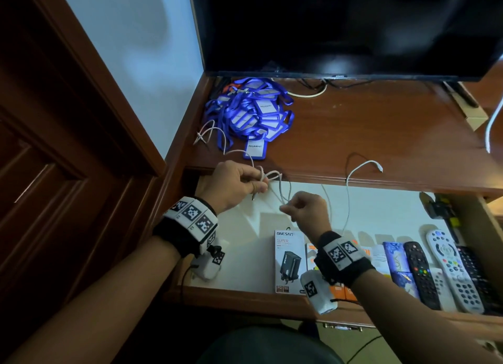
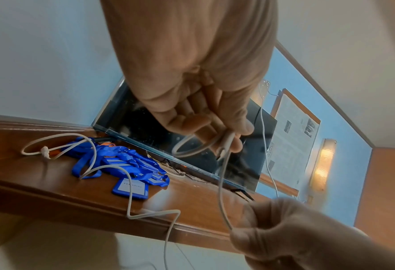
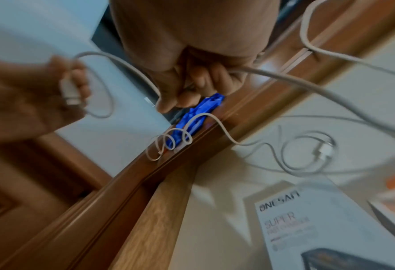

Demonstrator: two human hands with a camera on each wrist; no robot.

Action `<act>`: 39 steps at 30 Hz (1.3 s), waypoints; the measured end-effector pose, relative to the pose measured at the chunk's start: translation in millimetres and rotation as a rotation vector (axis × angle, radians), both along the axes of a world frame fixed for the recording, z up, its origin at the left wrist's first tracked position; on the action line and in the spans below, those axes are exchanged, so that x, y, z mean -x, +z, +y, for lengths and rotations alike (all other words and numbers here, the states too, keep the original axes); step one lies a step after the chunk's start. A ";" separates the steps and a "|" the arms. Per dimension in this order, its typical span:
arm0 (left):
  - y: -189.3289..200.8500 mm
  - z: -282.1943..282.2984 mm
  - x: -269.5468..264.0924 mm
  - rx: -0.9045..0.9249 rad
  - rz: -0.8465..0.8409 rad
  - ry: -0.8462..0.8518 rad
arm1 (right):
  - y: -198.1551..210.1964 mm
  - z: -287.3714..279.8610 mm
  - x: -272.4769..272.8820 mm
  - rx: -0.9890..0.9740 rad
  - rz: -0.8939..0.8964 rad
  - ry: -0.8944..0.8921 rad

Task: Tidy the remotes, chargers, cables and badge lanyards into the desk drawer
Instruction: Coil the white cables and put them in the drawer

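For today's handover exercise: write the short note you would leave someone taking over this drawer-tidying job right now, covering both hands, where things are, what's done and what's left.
Left hand: holds a small coil and one end of the pale cable.
Right hand: pinches the same cable further along; its far end trails on the desk top.
Done: remotes and charger box lie in the open drawer.
Left: finish coiling the cable, stow it, then the white cable hanging over the desk edge and the blue badge lanyards piled on the desk.

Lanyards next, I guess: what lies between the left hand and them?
A loose stretch of white cable on bare desk, running from left hand toward lanyards; head view.
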State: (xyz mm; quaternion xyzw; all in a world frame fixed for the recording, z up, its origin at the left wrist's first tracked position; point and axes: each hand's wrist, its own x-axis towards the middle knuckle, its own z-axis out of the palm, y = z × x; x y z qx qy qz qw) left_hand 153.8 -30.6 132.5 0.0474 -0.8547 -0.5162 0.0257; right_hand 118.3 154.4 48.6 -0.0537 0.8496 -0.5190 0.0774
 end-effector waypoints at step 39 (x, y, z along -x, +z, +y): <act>-12.4 4.9 -7.9 -0.042 -0.264 -0.156 | 26.6 -9.6 -13.1 0.151 0.037 0.147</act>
